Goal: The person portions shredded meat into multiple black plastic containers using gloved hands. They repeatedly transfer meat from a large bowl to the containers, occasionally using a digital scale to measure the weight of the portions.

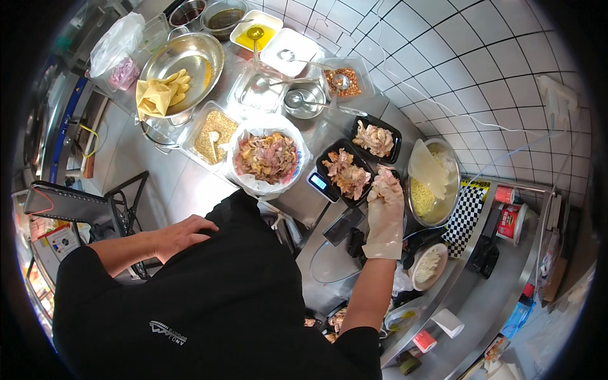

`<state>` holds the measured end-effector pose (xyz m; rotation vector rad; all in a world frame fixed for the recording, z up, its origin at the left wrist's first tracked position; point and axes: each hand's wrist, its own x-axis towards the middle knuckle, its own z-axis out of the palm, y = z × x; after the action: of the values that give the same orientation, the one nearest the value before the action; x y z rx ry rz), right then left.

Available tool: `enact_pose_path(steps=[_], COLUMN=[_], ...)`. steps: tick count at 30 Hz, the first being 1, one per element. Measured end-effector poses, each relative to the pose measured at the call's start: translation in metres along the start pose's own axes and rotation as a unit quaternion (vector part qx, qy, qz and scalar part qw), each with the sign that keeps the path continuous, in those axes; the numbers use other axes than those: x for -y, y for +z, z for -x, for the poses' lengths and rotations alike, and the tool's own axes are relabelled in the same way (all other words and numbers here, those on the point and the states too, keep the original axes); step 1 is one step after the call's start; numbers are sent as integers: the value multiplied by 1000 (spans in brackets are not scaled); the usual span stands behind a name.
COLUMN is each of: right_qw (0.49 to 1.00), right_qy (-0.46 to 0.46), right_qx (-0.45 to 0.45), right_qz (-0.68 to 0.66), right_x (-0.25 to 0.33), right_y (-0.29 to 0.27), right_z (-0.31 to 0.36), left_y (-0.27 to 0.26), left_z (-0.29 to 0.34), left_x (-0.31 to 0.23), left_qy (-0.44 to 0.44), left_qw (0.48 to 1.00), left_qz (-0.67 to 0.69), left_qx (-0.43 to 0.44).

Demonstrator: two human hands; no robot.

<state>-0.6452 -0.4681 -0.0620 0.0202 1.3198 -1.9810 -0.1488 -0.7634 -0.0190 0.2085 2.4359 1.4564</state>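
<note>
— What's up top on my counter?
— Big steel pan point(190, 60) w/ yellow rubber gloves point(158, 94) in it, tub of brown grains point(214, 136) just below.
— And the back row?
— Yellow sauce dish point(255, 31), nuts tub point(345, 81), steel bowl w/ ladle point(303, 101). Checkered cloth point(465, 215) on my right.

One head-worn fisheye view only, looking steeply down from above the person's chest; steel counter point(190, 183) fills the middle, near; tiled wall point(481, 69) curves along the upper right; forearms enter from the lower edge; rim dark and bent; no second view.
</note>
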Motion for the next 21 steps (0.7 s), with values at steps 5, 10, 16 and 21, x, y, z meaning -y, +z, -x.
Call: enact_pose_path(steps=[5, 10, 16, 21], right_qw=[999, 998, 995, 988], right_qy=[-19, -22, 4, 12], right_qx=[-29, -48, -49, -88], right_qz=[15, 37, 89, 127], right_x=[11, 8, 0, -4], right_y=[13, 12, 12, 34], right_z=[5, 5, 0, 2], left_y=[2, 0, 3, 5], left_z=[1, 0, 1, 3], left_x=[-1, -4, -1, 0], left_qy=[-3, -16, 7, 11], left_qw=[1000, 1000, 1000, 1000], left_qz=[1, -4, 9, 12], left_qx=[-3, 7, -11, -21])
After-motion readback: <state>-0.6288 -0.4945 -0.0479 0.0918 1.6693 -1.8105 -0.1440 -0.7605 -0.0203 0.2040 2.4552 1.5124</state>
